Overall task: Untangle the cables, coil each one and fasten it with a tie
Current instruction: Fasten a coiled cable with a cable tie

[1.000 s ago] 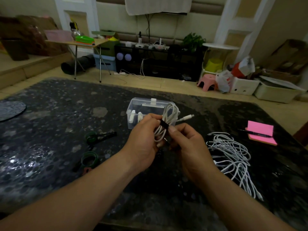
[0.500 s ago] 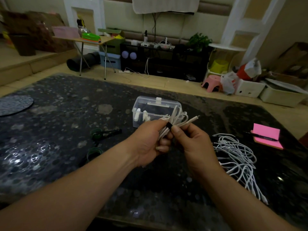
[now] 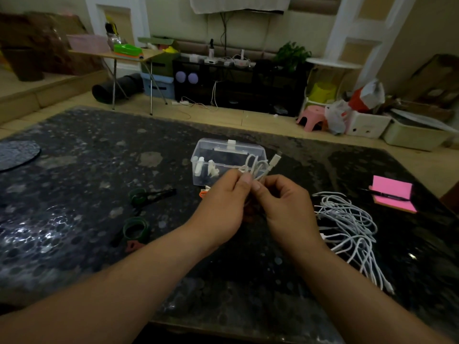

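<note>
Together my left hand (image 3: 221, 207) and right hand (image 3: 285, 207) pinched a small coiled white cable (image 3: 257, 167) above the tabletop (image 3: 74, 194), fingers closed.

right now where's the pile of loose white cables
In the head view the pile of white cables lies on the dark table to the right of the right hand, just nearer than the pink notepad.

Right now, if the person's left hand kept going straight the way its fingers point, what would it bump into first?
The left hand points up and right, pinching the coiled white cable together with the right hand. Beyond the cable, it would probably meet the clear plastic box first, though depth is hard to judge.
</note>
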The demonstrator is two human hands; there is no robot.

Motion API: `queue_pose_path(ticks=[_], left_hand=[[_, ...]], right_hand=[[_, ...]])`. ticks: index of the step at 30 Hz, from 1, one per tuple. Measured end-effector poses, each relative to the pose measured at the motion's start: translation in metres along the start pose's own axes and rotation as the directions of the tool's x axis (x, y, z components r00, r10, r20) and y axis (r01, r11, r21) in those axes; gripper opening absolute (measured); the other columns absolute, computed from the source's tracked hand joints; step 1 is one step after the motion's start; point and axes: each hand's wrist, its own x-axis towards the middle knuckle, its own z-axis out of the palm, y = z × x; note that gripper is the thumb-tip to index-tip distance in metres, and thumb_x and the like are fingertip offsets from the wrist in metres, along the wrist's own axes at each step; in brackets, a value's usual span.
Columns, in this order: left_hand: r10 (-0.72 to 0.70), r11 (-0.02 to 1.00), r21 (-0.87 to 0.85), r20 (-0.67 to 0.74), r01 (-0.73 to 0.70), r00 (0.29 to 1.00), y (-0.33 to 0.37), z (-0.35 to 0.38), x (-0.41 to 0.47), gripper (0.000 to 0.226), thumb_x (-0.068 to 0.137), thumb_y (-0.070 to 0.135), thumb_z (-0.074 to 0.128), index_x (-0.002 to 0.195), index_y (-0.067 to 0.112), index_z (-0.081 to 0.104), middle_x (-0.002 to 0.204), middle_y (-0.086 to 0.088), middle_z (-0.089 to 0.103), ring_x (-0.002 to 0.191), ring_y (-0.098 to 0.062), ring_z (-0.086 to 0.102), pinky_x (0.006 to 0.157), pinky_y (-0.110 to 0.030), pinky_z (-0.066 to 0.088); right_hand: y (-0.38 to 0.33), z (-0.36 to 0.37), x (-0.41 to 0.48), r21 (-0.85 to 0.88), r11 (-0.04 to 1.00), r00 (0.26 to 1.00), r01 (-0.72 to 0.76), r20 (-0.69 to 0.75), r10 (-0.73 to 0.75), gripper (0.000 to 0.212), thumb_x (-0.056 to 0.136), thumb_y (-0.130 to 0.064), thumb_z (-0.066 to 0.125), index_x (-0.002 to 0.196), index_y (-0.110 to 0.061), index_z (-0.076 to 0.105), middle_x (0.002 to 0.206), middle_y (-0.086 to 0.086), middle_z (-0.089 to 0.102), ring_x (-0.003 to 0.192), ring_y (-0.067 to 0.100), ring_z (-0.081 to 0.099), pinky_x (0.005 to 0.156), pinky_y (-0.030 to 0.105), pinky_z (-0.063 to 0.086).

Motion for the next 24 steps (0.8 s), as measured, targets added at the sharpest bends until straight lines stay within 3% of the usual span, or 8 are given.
queue_pose_path(ticks=[1,3,6,9,14,17,20,24], left_hand=[[-0.026,0.998,-0.052,-0.017,0.025,1.0,0.001,0.002,0.0,0.032,0.113,0.039,0.04,0.111,0.017,0.064,0.1,-0.005,0.072,0.086,-0.012,0.069,0.074,-0.032,0.062],[-0.074,0.989,-0.13,-0.049,0.067,0.996,0.002,0.004,0.001,0.031,0.114,0.033,0.038,0.109,0.012,0.061,0.085,-0.003,0.063,0.068,-0.01,0.058,0.056,-0.027,0.049],[-0.113,0.961,-0.257,-0.01,0.106,0.994,0.004,0.004,0.004,0.029,0.114,0.03,0.038,0.099,0.016,0.058,0.074,-0.001,0.056,0.058,-0.01,0.046,0.048,-0.024,0.037],[-0.144,0.918,-0.361,0.088,0.166,0.986,0.01,0.004,0.006,0.026,0.114,0.028,0.037,0.1,0.015,0.054,0.068,-0.001,0.052,0.051,-0.011,0.038,0.04,-0.02,0.027],[-0.103,0.877,-0.443,0.201,0.185,0.974,0.012,0.0,0.006,0.022,0.114,0.029,0.036,0.112,0.013,0.051,0.065,-0.002,0.048,0.045,-0.01,0.031,0.038,-0.018,0.024],[-0.06,0.858,-0.485,0.233,0.17,0.971,0.012,-0.004,0.007,0.021,0.114,0.03,0.038,0.113,0.014,0.052,0.067,-0.003,0.048,0.047,-0.011,0.03,0.038,-0.02,0.024],[-0.045,0.845,-0.511,0.227,0.158,0.973,0.013,-0.006,0.004,0.027,0.114,0.033,0.041,0.105,0.014,0.057,0.069,-0.004,0.05,0.049,-0.011,0.031,0.039,-0.019,0.023],[-0.043,0.889,-0.449,0.116,0.091,0.992,0.012,-0.002,-0.001,0.036,0.114,0.037,0.041,0.096,0.015,0.062,0.071,-0.004,0.054,0.052,-0.013,0.031,0.039,-0.019,0.024]], right_hand=[[0.0,0.0,0.0,-0.009,1.0,1.0,-0.011,0.012,0.011,0.01,0.102,-0.025,0.069,0.097,-0.022,0.076,0.088,-0.005,0.078,0.084,0.01,0.075,0.08,0.034,0.061],[0.001,0.0,0.001,-0.027,0.999,0.999,-0.031,0.042,0.032,0.011,0.104,-0.022,0.065,0.104,-0.024,0.077,0.093,-0.007,0.079,0.089,0.008,0.074,0.086,0.036,0.061],[0.0,-0.005,0.005,-0.007,0.998,0.997,-0.059,0.058,0.059,0.011,0.103,-0.019,0.066,0.105,-0.024,0.077,0.094,-0.004,0.079,0.093,0.014,0.075,0.092,0.044,0.061],[-0.002,-0.012,0.007,0.033,0.999,0.998,-0.036,0.045,0.034,0.006,0.101,-0.019,0.069,0.098,-0.017,0.073,0.089,0.001,0.079,0.088,0.019,0.075,0.084,0.039,0.061],[-0.001,-0.014,0.009,0.274,0.946,0.98,-0.176,0.136,0.143,0.011,0.1,-0.016,0.068,0.095,-0.006,0.068,0.086,0.012,0.077,0.077,0.02,0.072,0.072,0.031,0.059],[-0.001,-0.015,0.012,0.363,0.905,0.968,-0.221,0.191,0.16,0.009,0.099,-0.014,0.068,0.095,-0.006,0.067,0.088,0.016,0.075,0.079,0.021,0.07,0.073,0.032,0.058],[-0.002,-0.016,0.012,0.337,0.92,0.97,-0.2,0.201,0.137,0.014,0.099,-0.019,0.068,0.096,-0.006,0.066,0.089,0.016,0.076,0.083,0.026,0.071,0.08,0.038,0.059],[0.003,-0.011,0.008,0.18,0.98,0.994,-0.082,0.082,0.068,0.016,0.098,-0.029,0.074,0.094,-0.015,0.068,0.093,0.016,0.077,0.084,0.027,0.071,0.081,0.05,0.057]])
